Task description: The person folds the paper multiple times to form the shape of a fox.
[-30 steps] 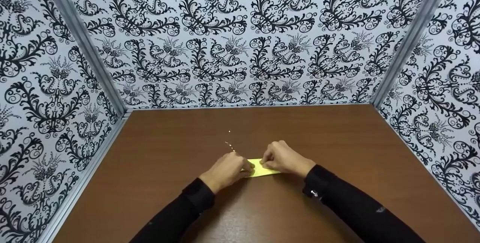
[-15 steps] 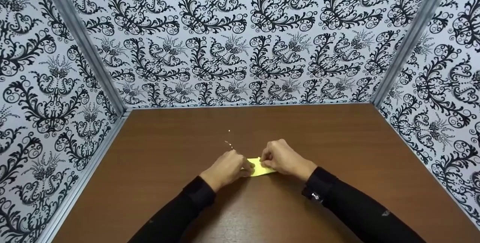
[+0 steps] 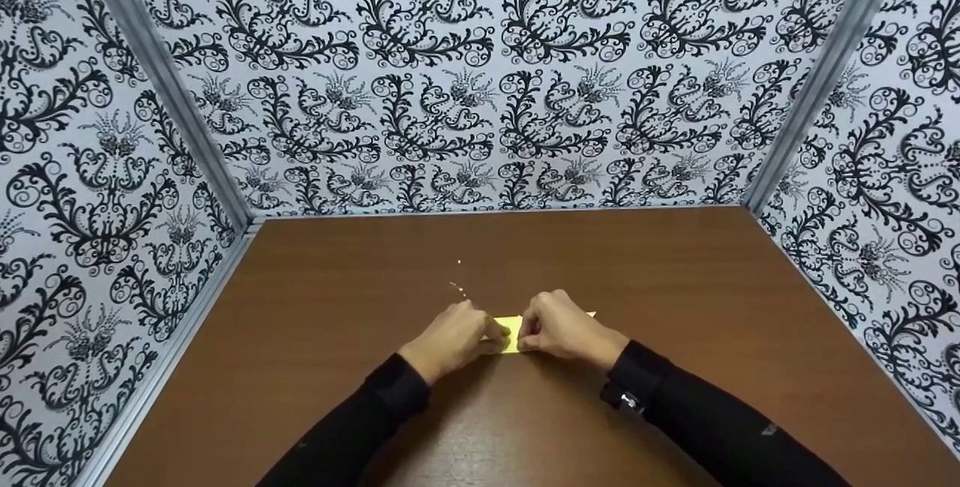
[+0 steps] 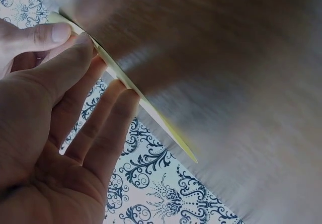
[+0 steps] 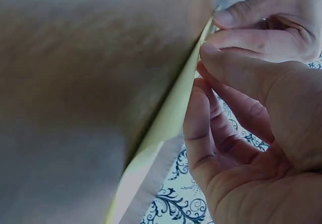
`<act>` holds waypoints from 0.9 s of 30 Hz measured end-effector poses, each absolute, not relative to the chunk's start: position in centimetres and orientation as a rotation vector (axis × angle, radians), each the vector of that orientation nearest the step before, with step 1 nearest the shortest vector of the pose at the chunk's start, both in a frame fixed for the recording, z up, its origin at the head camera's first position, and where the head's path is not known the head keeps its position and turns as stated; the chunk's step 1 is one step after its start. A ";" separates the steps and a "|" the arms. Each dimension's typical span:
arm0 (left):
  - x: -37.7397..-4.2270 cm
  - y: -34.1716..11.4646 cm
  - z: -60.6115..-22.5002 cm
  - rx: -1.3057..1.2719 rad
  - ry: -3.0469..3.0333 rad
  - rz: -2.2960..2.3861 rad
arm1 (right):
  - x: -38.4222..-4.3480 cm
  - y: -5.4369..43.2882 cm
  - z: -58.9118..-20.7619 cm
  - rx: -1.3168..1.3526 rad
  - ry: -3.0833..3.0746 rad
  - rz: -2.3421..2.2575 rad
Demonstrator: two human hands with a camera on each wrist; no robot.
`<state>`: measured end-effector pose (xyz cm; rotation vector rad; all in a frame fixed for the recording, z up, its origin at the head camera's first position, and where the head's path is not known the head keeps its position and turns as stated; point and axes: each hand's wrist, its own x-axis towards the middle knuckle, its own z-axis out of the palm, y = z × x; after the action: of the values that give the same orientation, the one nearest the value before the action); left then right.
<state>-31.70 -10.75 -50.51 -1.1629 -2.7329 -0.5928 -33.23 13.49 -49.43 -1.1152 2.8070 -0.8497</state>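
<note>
A yellow strip of folded paper point(image 3: 513, 323) lies across the middle of the wooden table, partly covered by both hands. My left hand point(image 3: 454, 341) pinches its left part with the thumb against the fingers. On the other side my right hand point(image 3: 568, 329) grips the strip, and a corner of it pokes out behind that hand. Seen nearly edge-on in the left wrist view, the paper point(image 4: 156, 116) runs past my fingertips as a thin layered band. The right wrist view shows the paper point(image 5: 168, 113) with a raised flap toward its right end.
Several tiny pale bits point(image 3: 459, 289) lie on the table point(image 3: 337, 277) beyond my left hand. Patterned black-and-white walls point(image 3: 480, 97) enclose the table at the back and both sides, with grey metal posts point(image 3: 172, 89) at the corners.
My right hand has shifted from the strip's far edge toward its near edge, and the paper's right corner now shows behind it. My left hand has stayed in place.
</note>
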 end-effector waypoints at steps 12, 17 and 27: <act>-31.7 -10.7 -50.5 -1.207 -2.704 -0.566 | -33.3 13.4 -49.6 -1.032 2.808 -0.817; -31.7 -10.9 -50.6 -1.222 -2.690 -0.553 | -33.4 13.4 -49.7 -1.020 2.803 -0.801; -31.8 -10.8 -50.6 -1.246 -2.671 -0.542 | -33.5 13.6 -49.7 -1.015 2.824 -0.787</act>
<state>-31.78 -10.80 -50.65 -1.2461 -2.6711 -0.5416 -33.48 13.61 -49.74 -1.0150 2.8236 -0.7867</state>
